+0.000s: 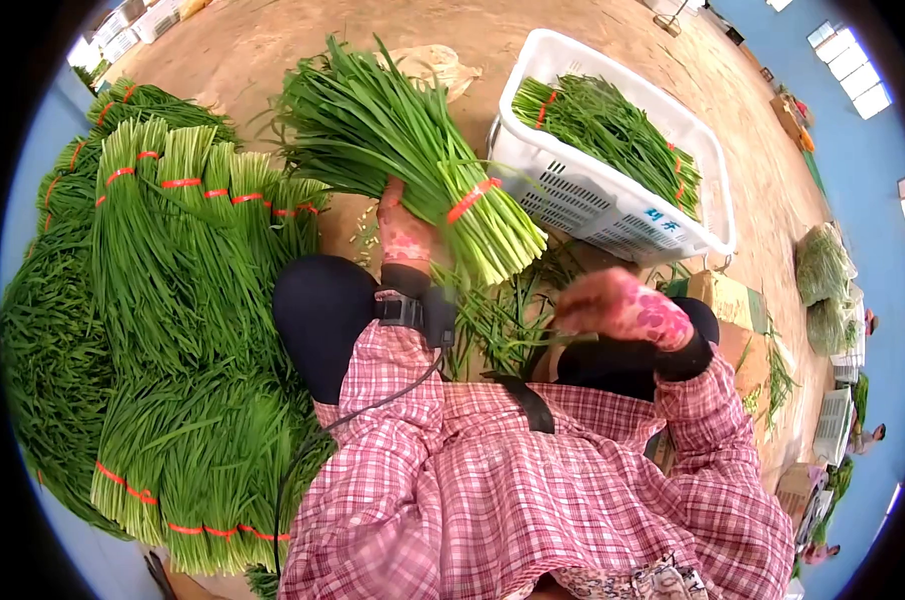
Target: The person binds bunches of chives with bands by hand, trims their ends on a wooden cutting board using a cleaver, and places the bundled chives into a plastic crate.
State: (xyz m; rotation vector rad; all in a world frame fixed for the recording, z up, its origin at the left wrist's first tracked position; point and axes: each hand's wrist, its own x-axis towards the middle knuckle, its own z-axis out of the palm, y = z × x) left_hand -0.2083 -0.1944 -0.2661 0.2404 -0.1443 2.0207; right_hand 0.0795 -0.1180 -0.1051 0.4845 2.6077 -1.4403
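My left hand (405, 228) grips a large bunch of long green leafy stalks (393, 140) from below, and its fingers are partly hidden under the leaves. A red band (473, 200) circles the bunch near its pale cut ends, which point down and right. My right hand (613, 305), in a pink patterned glove or cuff, hovers apart from the bunch, to its lower right. Its fingers are blurred. Loose green stalks (503, 325) lie on the floor between the two hands.
Stacked banded bunches (188, 260) fill the left side. A white plastic crate (563, 180) holding banded bunches stands at the upper right. Beside my right knee is a cardboard box (728, 300). Further bags (823, 265) and crates, with other people, line the far right.
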